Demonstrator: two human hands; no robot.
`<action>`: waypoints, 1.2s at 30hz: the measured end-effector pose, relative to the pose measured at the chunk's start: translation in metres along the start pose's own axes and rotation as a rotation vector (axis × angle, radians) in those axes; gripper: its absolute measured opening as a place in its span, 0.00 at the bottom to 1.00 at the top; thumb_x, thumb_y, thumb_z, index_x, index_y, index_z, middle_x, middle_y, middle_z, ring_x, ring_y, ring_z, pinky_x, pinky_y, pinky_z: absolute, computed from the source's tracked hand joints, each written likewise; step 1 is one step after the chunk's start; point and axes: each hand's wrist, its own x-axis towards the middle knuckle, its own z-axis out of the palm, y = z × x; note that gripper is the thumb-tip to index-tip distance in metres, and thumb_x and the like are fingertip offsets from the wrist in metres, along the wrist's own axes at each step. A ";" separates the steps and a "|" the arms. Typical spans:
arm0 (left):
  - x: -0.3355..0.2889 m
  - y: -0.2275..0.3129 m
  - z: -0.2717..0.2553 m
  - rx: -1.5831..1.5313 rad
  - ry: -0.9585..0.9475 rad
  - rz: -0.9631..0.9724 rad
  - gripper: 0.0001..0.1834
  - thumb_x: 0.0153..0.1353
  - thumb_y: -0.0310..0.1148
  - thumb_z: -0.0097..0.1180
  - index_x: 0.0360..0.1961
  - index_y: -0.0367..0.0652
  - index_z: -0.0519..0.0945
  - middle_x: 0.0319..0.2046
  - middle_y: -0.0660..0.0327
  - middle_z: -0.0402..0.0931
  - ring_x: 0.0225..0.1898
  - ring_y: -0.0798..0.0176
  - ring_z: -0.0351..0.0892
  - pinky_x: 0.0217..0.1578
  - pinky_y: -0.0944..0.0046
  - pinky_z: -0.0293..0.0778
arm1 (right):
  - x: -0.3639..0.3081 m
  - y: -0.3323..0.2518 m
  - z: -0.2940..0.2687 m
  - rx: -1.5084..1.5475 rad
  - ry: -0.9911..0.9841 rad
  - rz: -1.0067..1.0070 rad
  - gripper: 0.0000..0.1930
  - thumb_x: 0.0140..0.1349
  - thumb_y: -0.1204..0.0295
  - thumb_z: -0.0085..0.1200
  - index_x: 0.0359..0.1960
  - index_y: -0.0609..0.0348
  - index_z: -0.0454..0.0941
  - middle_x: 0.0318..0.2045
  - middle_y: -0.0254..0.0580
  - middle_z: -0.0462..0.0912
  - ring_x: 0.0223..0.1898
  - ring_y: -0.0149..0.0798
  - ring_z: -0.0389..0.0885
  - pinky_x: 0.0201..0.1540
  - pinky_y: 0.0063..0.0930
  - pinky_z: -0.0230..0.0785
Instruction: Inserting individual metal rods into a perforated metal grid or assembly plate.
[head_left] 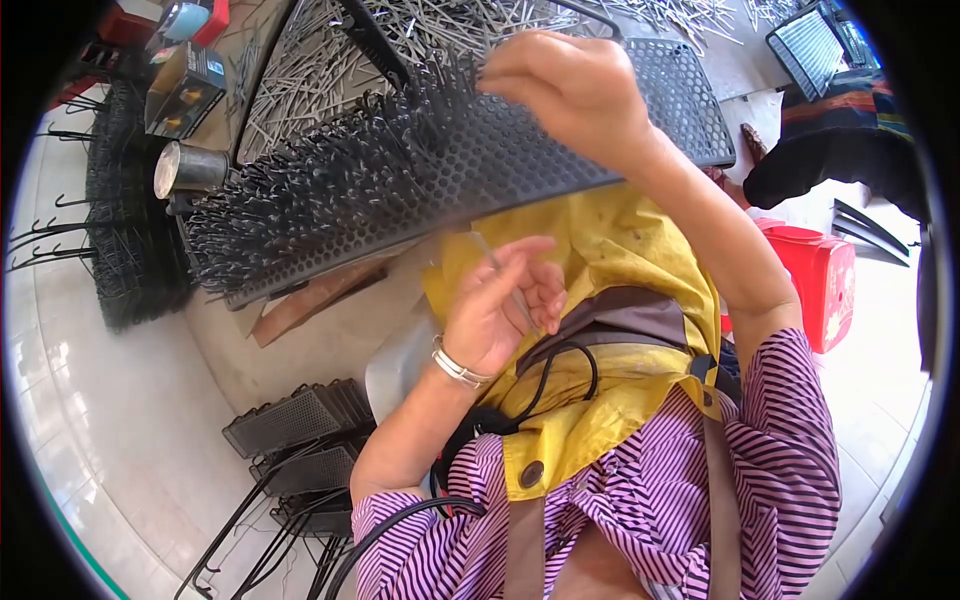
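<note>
1. Right now I see my right hand (570,95) raised over the black perforated panel (500,165), fingertips pinched together at the panel's upper edge, just where the pins begin; whether a pin sits between them I cannot tell.
2. My left hand (500,310) is lower, near my chest, fingers loosely curled around a few thin metal rods (505,280), one sticking up past the thumb. A silver bracelet (455,368) rings that wrist.
3. That panel lies tilted across my lap and the yellow apron (610,250), its left half bristling with dark pins (320,195), its right half bare holes.
4. Behind the panel a big heap of loose grey rods (330,70) covers the work surface.
5. Left of the panel stands a small metal can (190,168) on its side.
6. Down on the tiled floor (120,420), stacked black mesh racks (300,440) rest near my left elbow.
7. A red plastic stool (815,280) sits to my right.
</note>
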 end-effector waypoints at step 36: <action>0.001 -0.002 -0.005 0.008 -0.035 -0.022 0.18 0.59 0.38 0.39 0.47 0.40 0.66 0.31 0.56 0.71 0.30 0.61 0.69 0.25 0.65 0.66 | -0.007 0.021 0.042 -0.082 0.098 0.329 0.00 0.42 0.77 0.49 0.18 0.58 0.72 0.16 0.44 0.74 0.22 0.47 0.75 0.25 0.34 0.68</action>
